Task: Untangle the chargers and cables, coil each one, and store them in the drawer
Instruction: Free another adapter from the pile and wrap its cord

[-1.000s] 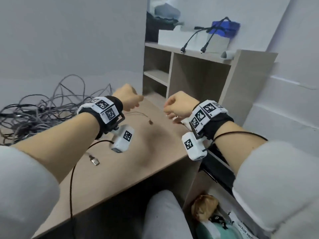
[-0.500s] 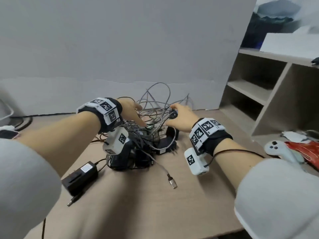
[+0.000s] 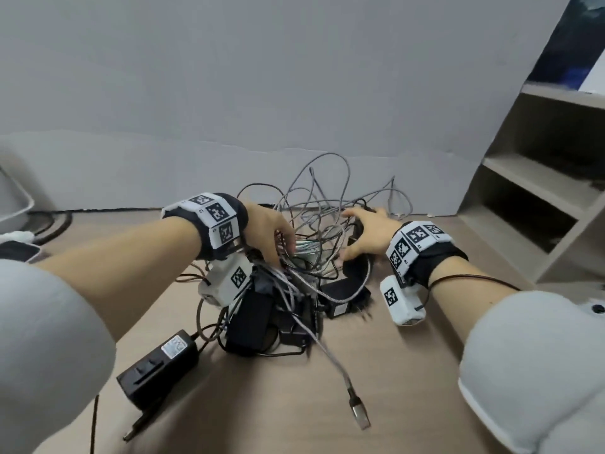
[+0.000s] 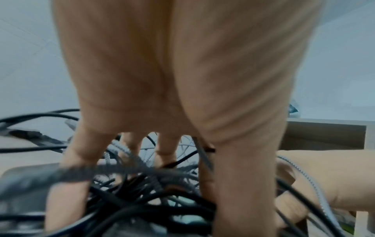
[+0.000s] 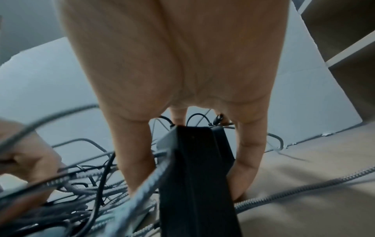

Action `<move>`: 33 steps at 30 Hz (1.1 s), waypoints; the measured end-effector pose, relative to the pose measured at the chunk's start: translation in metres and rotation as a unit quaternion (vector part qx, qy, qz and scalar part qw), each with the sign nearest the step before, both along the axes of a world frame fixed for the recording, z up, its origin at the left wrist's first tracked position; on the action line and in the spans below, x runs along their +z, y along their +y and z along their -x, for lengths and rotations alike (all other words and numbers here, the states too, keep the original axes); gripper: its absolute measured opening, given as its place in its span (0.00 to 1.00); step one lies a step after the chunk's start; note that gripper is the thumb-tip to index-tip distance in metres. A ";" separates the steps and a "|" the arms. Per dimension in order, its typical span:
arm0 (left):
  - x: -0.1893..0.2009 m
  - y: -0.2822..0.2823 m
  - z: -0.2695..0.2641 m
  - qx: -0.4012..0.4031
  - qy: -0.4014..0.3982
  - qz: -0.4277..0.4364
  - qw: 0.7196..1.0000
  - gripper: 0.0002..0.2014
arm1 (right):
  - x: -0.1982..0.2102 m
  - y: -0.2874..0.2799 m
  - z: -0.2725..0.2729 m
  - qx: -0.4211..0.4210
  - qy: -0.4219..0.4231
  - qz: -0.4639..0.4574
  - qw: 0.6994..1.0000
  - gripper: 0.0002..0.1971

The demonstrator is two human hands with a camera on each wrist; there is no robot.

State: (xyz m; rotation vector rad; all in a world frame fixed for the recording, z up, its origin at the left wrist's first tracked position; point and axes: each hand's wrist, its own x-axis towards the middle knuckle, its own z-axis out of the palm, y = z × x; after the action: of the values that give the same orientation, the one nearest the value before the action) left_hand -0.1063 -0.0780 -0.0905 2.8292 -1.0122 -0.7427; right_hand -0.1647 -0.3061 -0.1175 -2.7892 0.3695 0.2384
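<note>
Evidently the work stands at its first step: the tangle of cables lies unsorted on the counter, with nothing coiled and no drawer in view. Both hands are at the tangle, which serves as the reference point.

The left hand comes in from the left of the tangle, palm down, its fingers spread and pushed down among the black and braided grey strands; whether they grip any one strand cannot be told. The right hand reaches in from the right of the tangle and, in the right wrist view, holds a black charger block between thumb and fingers.

A second black adapter lies at the near-left edge of the tangle, and a braided cable's USB plug trails out of it toward the person.

In this inspector's judgement, the next move calls for isolating one charger, holding the mass down with the other hand, and drawing the lead out slowly so loops do not tighten.
</note>
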 end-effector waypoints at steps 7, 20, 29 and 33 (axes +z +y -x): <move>0.023 0.015 -0.009 0.086 -0.012 0.203 0.975 0.15 | 0.003 -0.001 -0.001 0.003 -0.003 0.009 1.000 0.37; 0.100 0.010 -0.005 0.233 0.176 0.570 0.768 0.10 | 0.091 0.019 0.045 -0.103 -0.368 -0.254 0.888 0.14; 0.151 0.007 0.011 0.242 0.236 0.654 0.677 0.08 | 0.100 0.057 0.044 0.020 -0.347 -0.259 0.901 0.02; 0.153 0.005 0.020 0.167 0.231 0.681 0.675 0.10 | 0.085 0.057 0.027 0.053 -0.299 -0.245 0.921 0.17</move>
State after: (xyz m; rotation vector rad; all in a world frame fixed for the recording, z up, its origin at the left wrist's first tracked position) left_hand -0.1265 -0.0726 0.0621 1.3087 -0.4941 -0.3196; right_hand -0.1912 -0.2494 -0.0327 -2.2346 -0.0009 -0.4375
